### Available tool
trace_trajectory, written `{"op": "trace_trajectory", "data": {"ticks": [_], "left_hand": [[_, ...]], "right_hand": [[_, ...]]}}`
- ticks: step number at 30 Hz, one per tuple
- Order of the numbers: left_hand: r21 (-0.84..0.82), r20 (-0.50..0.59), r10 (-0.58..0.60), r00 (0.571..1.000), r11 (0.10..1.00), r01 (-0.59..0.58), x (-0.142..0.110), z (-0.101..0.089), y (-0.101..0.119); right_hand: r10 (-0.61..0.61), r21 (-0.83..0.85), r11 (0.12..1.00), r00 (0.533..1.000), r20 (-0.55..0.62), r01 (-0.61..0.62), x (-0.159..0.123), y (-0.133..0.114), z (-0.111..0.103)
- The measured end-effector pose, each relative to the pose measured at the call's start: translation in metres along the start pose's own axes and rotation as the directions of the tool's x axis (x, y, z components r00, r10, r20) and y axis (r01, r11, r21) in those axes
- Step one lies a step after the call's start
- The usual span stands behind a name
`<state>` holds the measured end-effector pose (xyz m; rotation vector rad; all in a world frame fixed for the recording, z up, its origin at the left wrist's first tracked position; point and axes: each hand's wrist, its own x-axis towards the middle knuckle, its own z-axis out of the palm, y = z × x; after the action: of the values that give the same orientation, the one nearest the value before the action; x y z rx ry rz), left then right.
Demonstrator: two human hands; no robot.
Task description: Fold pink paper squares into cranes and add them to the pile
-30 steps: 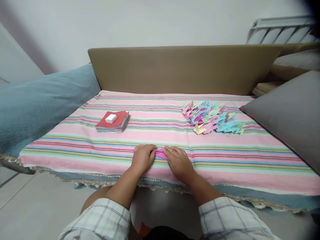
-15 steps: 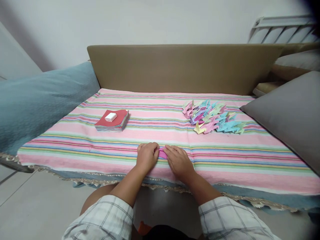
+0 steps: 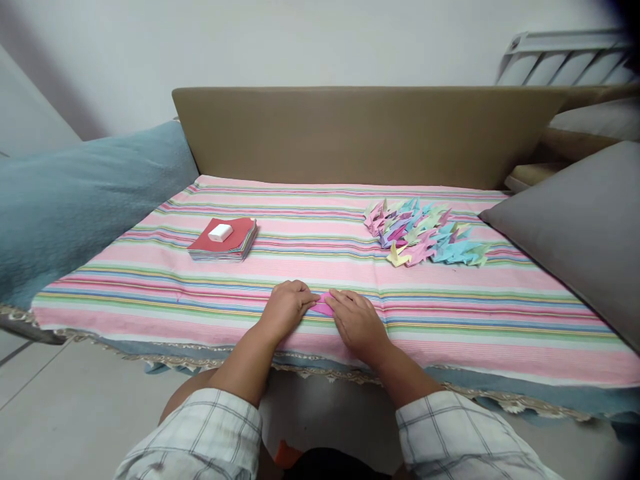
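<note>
A small folded piece of bright pink paper (image 3: 323, 306) lies on the striped cloth (image 3: 310, 267) between my two hands. My left hand (image 3: 289, 305) is closed, with its fingertips on the paper's left end. My right hand (image 3: 357, 320) holds the right end, its thumb and fingers pressed down on it. Much of the paper is hidden under my fingers, so its exact folded shape cannot be made out. Beyond my right hand lies a group of folded paper cranes (image 3: 425, 233) in pink, blue, green, purple and yellow.
To the left sits a stack of coloured paper (image 3: 235, 244), red on top, with a small white block (image 3: 220, 233) resting on it. A grey cushion (image 3: 580, 227) leans at the right. Behind stands a brown backrest (image 3: 360, 133); a blue-covered armrest (image 3: 100, 193) bounds the left.
My left hand has slid a little to the left along the pink paper, baring more of its left end. My right hand stays almost where it was.
</note>
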<state>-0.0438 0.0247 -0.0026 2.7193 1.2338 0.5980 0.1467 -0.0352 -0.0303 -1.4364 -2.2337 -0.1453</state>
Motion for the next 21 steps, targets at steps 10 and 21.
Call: {"op": "trace_trajectory", "data": {"ticks": [10, 21], "left_hand": [[-0.131, 0.012, -0.076, 0.997, 0.988, 0.077, 0.001, 0.001, -0.001], [-0.232, 0.08, -0.211, 0.974, 0.947, 0.224, 0.004, -0.008, 0.015]], "right_hand": [[0.103, 0.215, 0.973, 0.993, -0.057, -0.088, 0.003, 0.003, -0.004], [0.323, 0.199, 0.929, 0.946, -0.03, -0.311, 0.025, 0.015, -0.005]]}}
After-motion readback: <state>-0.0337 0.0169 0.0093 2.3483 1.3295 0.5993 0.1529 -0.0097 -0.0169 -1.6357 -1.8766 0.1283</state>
